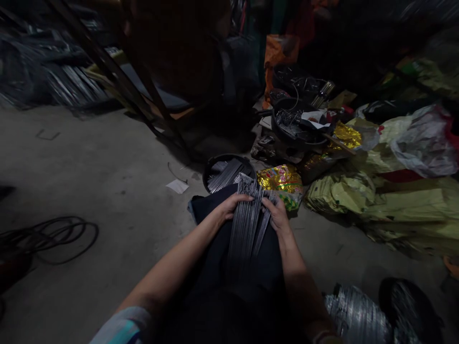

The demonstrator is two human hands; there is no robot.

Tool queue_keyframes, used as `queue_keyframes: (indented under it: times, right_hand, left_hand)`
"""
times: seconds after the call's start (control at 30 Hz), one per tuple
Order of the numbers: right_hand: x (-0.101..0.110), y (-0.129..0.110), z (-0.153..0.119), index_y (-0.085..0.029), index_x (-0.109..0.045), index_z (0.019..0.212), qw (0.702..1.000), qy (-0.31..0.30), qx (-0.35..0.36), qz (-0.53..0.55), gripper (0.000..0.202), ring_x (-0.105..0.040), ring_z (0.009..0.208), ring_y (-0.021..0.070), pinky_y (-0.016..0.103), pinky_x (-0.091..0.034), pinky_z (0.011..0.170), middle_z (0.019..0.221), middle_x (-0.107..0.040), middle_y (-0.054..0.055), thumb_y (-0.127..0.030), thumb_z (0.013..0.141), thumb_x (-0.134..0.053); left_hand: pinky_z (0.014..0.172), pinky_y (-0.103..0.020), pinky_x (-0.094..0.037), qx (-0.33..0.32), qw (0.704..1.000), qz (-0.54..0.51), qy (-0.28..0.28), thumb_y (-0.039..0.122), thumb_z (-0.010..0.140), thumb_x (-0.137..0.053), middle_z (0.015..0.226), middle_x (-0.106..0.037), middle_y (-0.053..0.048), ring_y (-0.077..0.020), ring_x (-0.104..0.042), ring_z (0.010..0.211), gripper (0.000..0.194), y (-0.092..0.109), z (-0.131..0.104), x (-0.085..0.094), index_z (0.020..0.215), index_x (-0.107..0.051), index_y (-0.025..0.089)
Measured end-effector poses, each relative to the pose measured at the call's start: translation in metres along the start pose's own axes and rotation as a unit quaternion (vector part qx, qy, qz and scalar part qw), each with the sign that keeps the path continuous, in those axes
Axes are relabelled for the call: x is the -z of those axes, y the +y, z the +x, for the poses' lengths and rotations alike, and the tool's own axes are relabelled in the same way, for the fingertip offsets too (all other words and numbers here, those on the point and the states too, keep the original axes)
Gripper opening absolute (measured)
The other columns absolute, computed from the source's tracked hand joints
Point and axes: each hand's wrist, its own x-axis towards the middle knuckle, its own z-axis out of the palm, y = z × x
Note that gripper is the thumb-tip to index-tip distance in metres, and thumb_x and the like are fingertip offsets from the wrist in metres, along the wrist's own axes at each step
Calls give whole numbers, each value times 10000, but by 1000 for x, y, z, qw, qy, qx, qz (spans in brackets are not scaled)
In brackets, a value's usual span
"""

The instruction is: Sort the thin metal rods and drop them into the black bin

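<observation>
Across my lap lies a bundle of thin metal rods, fanned into a wide part and a narrower part. My left hand is wrapped round the wide part, thumb across its top. On the other side, my right hand grips the narrower part, with its thumb near the gap between the two. The fingers under the rods are hidden. Just beyond my knees stands a dark round tub with more metal rods in it.
Gold snack packets lie right of the tub. Farther back, a black pan holds small metal pieces. Yellowish sacks fill the right side. Coiled cable lies left; wrapped metal bundles sit at lower right. A metal frame stands ahead.
</observation>
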Motion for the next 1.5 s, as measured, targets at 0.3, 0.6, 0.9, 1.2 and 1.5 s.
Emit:
queue_keyframes:
  times: [0.3,0.6,0.9,1.2,1.5]
  right_hand:
    - [3,7,4,-182,-647,815,1000,-4,18,2,230,-557,636,125,253,-462,642,708,-628,-21,-343,699,-764]
    - [-4,0,2,-200,-665,888,1000,3,11,-15,325,-558,591,118,242,-439,555,747,-658,-23,-365,648,-811]
    - [-2,4,1,-184,-693,841,999,9,-3,31,238,-598,618,150,278,-492,618,720,-679,-9,-323,661,-765]
    - [-6,1,0,-199,-658,857,999,7,-3,43,270,-471,463,81,215,-397,446,630,-593,-55,-329,649,-772]
    - [-3,7,2,-185,-659,760,998,23,19,-47,248,-509,527,110,242,-403,522,632,-606,-35,-381,666,-777]
  left_hand:
    - [619,-296,-588,-7,999,9,30,138,653,-703,708,-737,-114,-205,-700,594,204,-1,0,-1,841,-680,64]
    - [643,-300,-575,-18,999,23,37,139,636,-709,747,-744,-114,-202,-700,604,261,-2,2,2,886,-675,74]
    - [606,-309,-578,-28,998,44,44,163,629,-707,737,-740,-121,-225,-703,612,262,-3,-1,0,874,-671,76]
    - [595,-277,-561,-30,997,62,45,153,587,-720,714,-728,-93,-182,-675,574,284,-2,-2,0,856,-674,78]
    - [636,-288,-556,-35,995,64,63,142,575,-717,723,-730,-85,-185,-677,598,278,-2,-2,-4,844,-674,89]
